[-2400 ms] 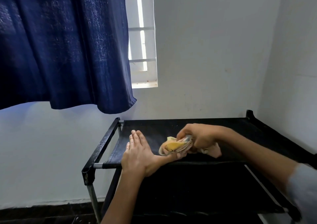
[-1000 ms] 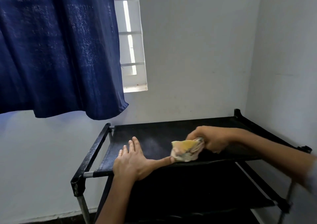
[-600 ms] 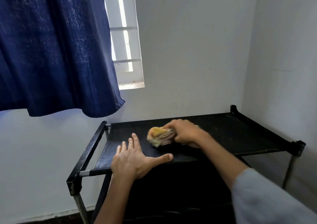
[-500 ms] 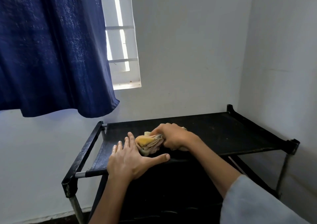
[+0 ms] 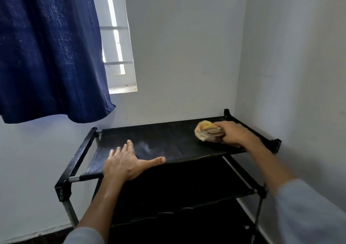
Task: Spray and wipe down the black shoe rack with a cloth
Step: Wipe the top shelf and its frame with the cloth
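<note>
The black shoe rack (image 5: 78,154) stands in the room's corner, its top fabric shelf facing me and lower shelves beneath. My right hand (image 5: 233,133) grips a bunched yellow cloth (image 5: 207,130) and presses it on the top shelf near the far right corner. My left hand (image 5: 125,164) lies flat on the shelf's front left edge, fingers straight and thumb spread along the edge. A pale dusty or damp smear (image 5: 148,148) shows on the fabric just beyond my left hand. No spray bottle is in view.
A dark blue curtain (image 5: 50,53) hangs over the upper left, above the rack's left end, beside a window (image 5: 116,38). White walls close in behind and to the right of the rack. A strip of dark floor (image 5: 37,236) shows at the bottom left.
My right hand has swept the cloth from beside my left hand across to the shelf's far right corner. My left hand stays flat on the front left edge.
</note>
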`<state>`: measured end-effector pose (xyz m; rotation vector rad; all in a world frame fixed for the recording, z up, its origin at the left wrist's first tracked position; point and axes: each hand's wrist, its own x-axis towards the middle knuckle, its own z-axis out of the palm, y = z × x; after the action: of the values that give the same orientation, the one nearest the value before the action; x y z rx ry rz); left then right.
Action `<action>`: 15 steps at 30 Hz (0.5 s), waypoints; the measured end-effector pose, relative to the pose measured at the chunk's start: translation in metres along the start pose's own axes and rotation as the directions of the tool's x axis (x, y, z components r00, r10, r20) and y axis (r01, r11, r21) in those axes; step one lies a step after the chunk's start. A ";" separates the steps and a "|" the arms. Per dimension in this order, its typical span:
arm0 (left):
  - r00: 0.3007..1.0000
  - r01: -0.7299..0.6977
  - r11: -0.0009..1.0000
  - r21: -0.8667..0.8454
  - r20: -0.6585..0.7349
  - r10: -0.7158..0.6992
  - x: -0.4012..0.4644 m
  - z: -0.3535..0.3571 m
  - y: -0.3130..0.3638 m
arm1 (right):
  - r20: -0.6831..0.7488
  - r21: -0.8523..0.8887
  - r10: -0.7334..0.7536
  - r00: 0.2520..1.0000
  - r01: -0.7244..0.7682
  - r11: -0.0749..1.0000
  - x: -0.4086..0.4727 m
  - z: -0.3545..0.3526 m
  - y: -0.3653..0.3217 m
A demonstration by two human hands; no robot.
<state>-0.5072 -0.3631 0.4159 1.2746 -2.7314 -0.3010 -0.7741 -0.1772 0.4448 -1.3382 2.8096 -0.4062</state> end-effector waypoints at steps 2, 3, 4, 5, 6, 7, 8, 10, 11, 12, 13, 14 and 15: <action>1.000 -0.009 1.000 0.006 0.007 0.009 0.001 0.001 0.000 | -0.028 -0.130 -0.037 0.999 0.033 0.991 0.000 0.008 -0.031; 1.000 -0.010 1.000 0.007 0.006 0.010 0.001 0.002 0.000 | -0.019 -0.143 -0.080 0.997 0.077 0.987 -0.003 0.011 -0.047; 1.000 -0.009 1.000 0.006 0.002 0.009 0.000 0.002 0.001 | -0.001 -0.143 -0.133 0.991 0.131 0.981 -0.005 0.013 -0.059; 1.000 -0.007 1.000 0.004 -0.002 0.007 0.000 0.002 0.000 | 0.025 -0.141 -0.181 0.983 0.183 0.973 -0.009 0.014 -0.070; 1.000 0.000 1.000 0.000 -0.004 0.000 -0.001 0.002 0.000 | 0.060 -0.130 -0.220 0.974 0.226 0.965 -0.013 0.013 -0.074; 1.000 0.010 1.000 -0.005 -0.006 -0.010 -0.002 0.001 -0.001 | 0.096 -0.111 -0.252 0.963 0.262 0.959 -0.017 0.011 -0.074; 1.000 0.023 1.000 -0.010 -0.012 -0.023 -0.004 0.000 -0.001 | 0.130 -0.080 -0.276 0.952 0.287 0.955 -0.021 0.006 -0.070; 0.998 0.045 0.999 -0.008 -0.037 -0.045 -0.007 -0.002 0.002 | 0.190 -0.029 -0.283 0.940 0.293 0.956 -0.026 -0.006 -0.052; 0.997 0.055 0.998 0.000 -0.045 -0.055 -0.010 -0.003 0.004 | 0.207 -0.029 -0.269 0.941 0.281 0.959 -0.027 -0.013 -0.038; 0.997 0.062 0.998 0.005 -0.046 -0.061 -0.011 -0.004 0.006 | 0.217 -0.037 -0.246 0.945 0.260 0.965 -0.027 -0.020 -0.023; 0.997 0.062 0.998 0.007 -0.040 -0.061 -0.012 -0.005 0.008 | 0.223 -0.046 -0.216 0.951 0.232 0.972 -0.027 -0.026 -0.007; 0.998 0.053 0.999 0.010 -0.032 -0.052 -0.012 -0.006 0.011 | 0.225 -0.042 -0.180 0.957 0.195 0.980 -0.027 -0.031 0.009; 0.999 0.032 0.999 0.015 -0.027 -0.032 -0.012 -0.007 0.015 | 0.216 -0.029 -0.143 0.966 0.152 0.988 -0.028 -0.034 0.021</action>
<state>-0.5100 -0.3454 0.4257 1.3182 -2.6989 -0.2639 -0.7761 -0.1352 0.4701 -1.5066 2.5703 -0.1870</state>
